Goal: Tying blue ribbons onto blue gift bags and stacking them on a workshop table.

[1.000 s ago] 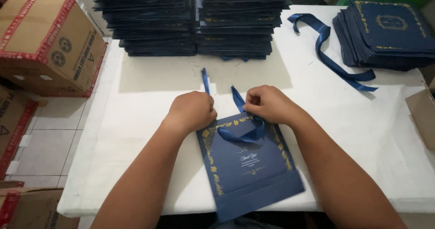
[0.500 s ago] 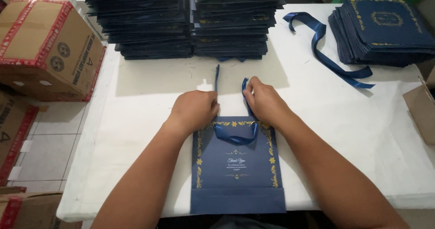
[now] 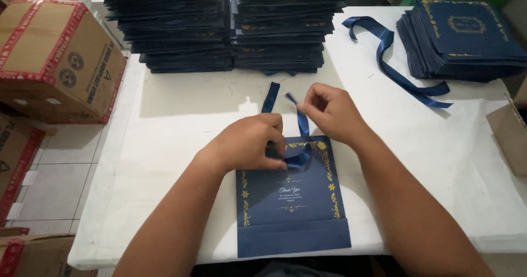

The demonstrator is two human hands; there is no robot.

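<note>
A flat navy paper bag [image 3: 291, 200] with gold ornament lies on the white table [image 3: 175, 140] in front of me. A blue ribbon [image 3: 301, 120] runs through its top edge, with two ends pointing away from me. My left hand [image 3: 247, 142] presses on the bag's upper left corner and pinches the ribbon loop there. My right hand [image 3: 332, 112] grips one ribbon end just above the bag's top edge. The other ribbon end [image 3: 270, 97] lies loose on the table.
Two tall stacks of the same navy bags [image 3: 219, 30] stand at the table's far side, a lower stack [image 3: 461, 41] at the far right. A loose blue ribbon [image 3: 395, 63] lies between them. Cardboard boxes [image 3: 52, 57] sit on the floor at left.
The left hand has slid down onto the bag's top, over the ribbon loop. The right hand has lifted one ribbon end upward. The bag has stayed straight in front of me.
</note>
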